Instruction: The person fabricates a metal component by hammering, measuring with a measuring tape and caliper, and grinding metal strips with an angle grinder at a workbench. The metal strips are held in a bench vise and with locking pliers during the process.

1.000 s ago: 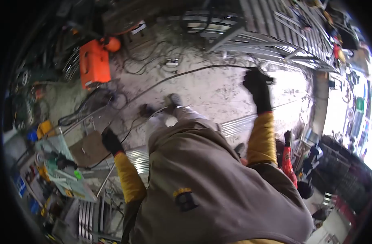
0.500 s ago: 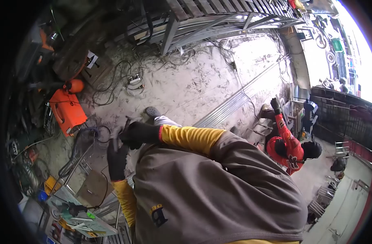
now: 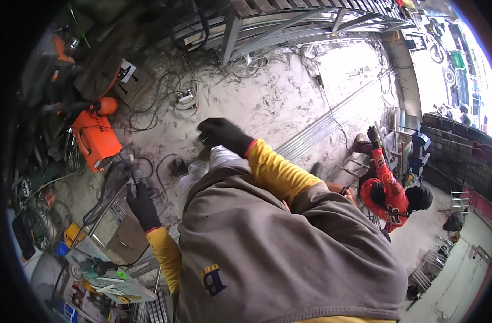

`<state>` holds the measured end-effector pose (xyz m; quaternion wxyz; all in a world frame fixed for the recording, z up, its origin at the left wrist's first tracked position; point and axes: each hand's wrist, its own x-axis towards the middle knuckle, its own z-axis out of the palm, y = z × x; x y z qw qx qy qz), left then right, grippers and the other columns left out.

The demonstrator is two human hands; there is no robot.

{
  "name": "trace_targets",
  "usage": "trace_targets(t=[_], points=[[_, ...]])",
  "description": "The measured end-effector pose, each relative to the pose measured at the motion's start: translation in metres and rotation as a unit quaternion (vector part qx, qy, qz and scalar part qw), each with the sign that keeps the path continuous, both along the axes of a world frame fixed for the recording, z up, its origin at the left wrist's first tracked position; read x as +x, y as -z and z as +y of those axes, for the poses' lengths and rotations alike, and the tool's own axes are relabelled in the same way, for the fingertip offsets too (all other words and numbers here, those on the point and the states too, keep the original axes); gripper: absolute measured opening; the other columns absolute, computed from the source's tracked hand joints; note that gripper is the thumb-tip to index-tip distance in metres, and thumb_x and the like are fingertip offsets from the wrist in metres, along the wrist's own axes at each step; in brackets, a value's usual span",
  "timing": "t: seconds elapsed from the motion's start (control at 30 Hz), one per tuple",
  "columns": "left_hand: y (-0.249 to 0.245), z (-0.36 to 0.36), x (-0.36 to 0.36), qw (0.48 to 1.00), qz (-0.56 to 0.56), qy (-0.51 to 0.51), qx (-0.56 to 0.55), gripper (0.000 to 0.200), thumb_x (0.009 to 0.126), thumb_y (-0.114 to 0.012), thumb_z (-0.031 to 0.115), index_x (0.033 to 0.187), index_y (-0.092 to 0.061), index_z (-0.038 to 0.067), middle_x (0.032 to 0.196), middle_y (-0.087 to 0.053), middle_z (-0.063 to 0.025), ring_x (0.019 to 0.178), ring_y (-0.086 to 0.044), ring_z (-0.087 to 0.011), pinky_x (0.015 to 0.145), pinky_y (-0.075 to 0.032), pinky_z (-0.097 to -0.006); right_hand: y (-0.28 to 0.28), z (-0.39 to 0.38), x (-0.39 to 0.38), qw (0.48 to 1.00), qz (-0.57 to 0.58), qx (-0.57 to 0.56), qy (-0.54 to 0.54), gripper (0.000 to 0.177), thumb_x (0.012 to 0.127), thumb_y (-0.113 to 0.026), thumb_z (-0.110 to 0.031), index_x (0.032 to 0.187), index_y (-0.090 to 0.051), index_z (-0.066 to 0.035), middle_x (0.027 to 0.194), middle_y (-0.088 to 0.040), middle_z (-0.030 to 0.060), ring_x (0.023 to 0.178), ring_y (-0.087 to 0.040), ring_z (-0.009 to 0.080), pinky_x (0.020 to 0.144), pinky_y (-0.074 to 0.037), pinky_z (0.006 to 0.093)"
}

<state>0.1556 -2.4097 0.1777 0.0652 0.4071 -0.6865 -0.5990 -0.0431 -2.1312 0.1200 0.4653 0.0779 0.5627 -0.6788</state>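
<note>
Both of my hands wear dark gloves, with yellow sleeves behind them. My left hand (image 3: 142, 205), at the left, is closed around a grey rod-like tool (image 3: 133, 168) that points up past the fingers. Loops of dark cable (image 3: 110, 183) lie beside it on the floor. My right hand (image 3: 224, 135) is held out over the pale floor (image 3: 246, 102), above my light trouser leg (image 3: 224, 155). Its fingers are curled, and I cannot tell what they hold. The two hands are well apart.
An orange machine case (image 3: 98, 141) stands at the left, near a cluttered workbench (image 3: 130, 293) with tools. Long metal profiles (image 3: 316, 132) lie on the floor ahead. A slatted metal frame (image 3: 289, 32) stands at the top. A person in red (image 3: 388, 196) works at the right.
My hands were close together and have parted. The right hand has moved up and to the right; the left has shifted slightly left, holding the tool. The view has shifted slightly.
</note>
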Motion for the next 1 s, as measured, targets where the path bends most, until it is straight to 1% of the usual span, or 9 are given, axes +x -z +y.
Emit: trace_targets(t=[0.03,0.13,0.17,0.2,0.27,0.33,0.47,0.8,1.0], points=[[0.0,-0.004,0.004,0.999,-0.001,-0.038,-0.038,0.031,0.098,-0.063,0.016,0.126,-0.063,0.002,0.098,-0.067,-0.002,0.078,-0.062,-0.009,0.062,-0.049,-0.0247,0.003,0.015,-0.008,1.0,0.0,0.016,0.02,0.038,0.1,-0.062,-0.035,0.12,-0.067,-0.003,0.093,-0.069,0.0059,0.073,-0.065,0.0146,0.067,-0.053,0.0284],[-0.017,-0.007,0.008,0.994,0.051,-0.077,-0.065,0.035,0.097,-0.063,0.014,0.13,-0.061,0.003,0.103,-0.066,-0.0012,0.081,-0.061,-0.0087,0.062,-0.049,-0.0251,0.009,0.059,-0.025,0.995,-0.026,0.059,0.082,0.037,0.1,-0.061,-0.035,0.123,-0.064,-0.006,0.095,-0.068,0.0053,0.072,-0.064,0.0147,0.064,-0.052,0.0276],[-0.01,-0.014,0.016,0.988,0.059,-0.139,-0.035,0.035,0.097,-0.063,0.013,0.13,-0.062,0.003,0.099,-0.066,-0.0002,0.079,-0.061,-0.0083,0.062,-0.049,-0.0253,0.021,0.074,-0.03,0.995,-0.018,0.045,0.082,0.035,0.1,-0.061,-0.034,0.121,-0.064,-0.006,0.095,-0.068,0.0057,0.074,-0.065,0.0156,0.064,-0.052,0.0281],[-0.016,-0.025,0.02,0.992,0.007,-0.09,-0.084,0.033,0.097,-0.062,0.014,0.129,-0.063,0.004,0.094,-0.067,-0.0002,0.076,-0.063,-0.0088,0.06,-0.048,-0.025,0.026,0.086,-0.035,0.997,-0.005,0.058,0.056,0.037,0.101,-0.058,-0.038,0.123,-0.064,-0.009,0.104,-0.069,0.0064,0.088,-0.069,0.0177,0.074,-0.055,0.032],[-0.015,-0.032,0.028,0.988,0.005,-0.137,-0.077,0.027,0.099,-0.059,0.014,0.122,-0.068,0.005,0.093,-0.069,-0.0014,0.07,-0.059,-0.0089,0.059,-0.045,-0.0259,0.019,0.097,-0.034,0.992,0.003,0.073,0.099,0.035,0.1,-0.06,-0.035,0.12,-0.066,-0.008,0.1,-0.07,0.0065,0.081,-0.068,0.017,0.068,-0.053,0.0295],[-0.024,-0.038,0.03,0.984,0.012,-0.16,-0.081,0.027,0.099,-0.059,0.015,0.122,-0.067,0.005,0.092,-0.069,-0.0012,0.07,-0.061,-0.0094,0.058,-0.046,-0.025,0.001,0.098,-0.033,0.987,0.003,0.129,0.1,0.036,0.099,-0.059,-0.037,0.119,-0.066,-0.008,0.1,-0.071,0.0063,0.083,-0.068,0.0175,0.072,-0.053,0.0306],[-0.044,-0.033,0.019,0.974,0.047,-0.209,-0.077,0.028,0.099,-0.058,0.018,0.123,-0.067,0.006,0.093,-0.071,-0.0023,0.071,-0.064,-0.0104,0.058,-0.047,-0.0239,0.009,0.105,-0.027,0.987,-0.01,0.137,0.088,0.037,0.098,-0.059,-0.037,0.12,-0.066,-0.008,0.104,-0.071,0.0075,0.087,-0.068,0.0187,0.075,-0.053,0.0319],[-0.033,-0.05,0.016,0.974,0.054,-0.207,-0.079,0.028,0.1,-0.058,0.019,0.123,-0.067,0.007,0.098,-0.071,-0.0027,0.075,-0.067,-0.0117,0.06,-0.048,-0.0243,0.029,0.106,-0.01,0.987,-0.036,0.144,0.065,0.04,0.098,-0.06,-0.039,0.122,-0.066,-0.009,0.106,-0.07,0.0081,0.087,-0.068,0.019,0.076,-0.054,0.0323],[-0.031,-0.039,-0.001,0.976,0.077,-0.198,-0.042,0.029,0.1,-0.059,0.015,0.126,-0.066,0.005,0.098,-0.071,-0.0037,0.075,-0.066,-0.0129,0.062,-0.051,-0.0271,0.098,0.156,0.024,0.963,-0.109,0.233,0.077,0.037,0.095,-0.064,-0.042,0.118,-0.066,-0.013,0.101,-0.071,0.0071,0.082,-0.069,0.0203,0.071,-0.054,0.0349]])
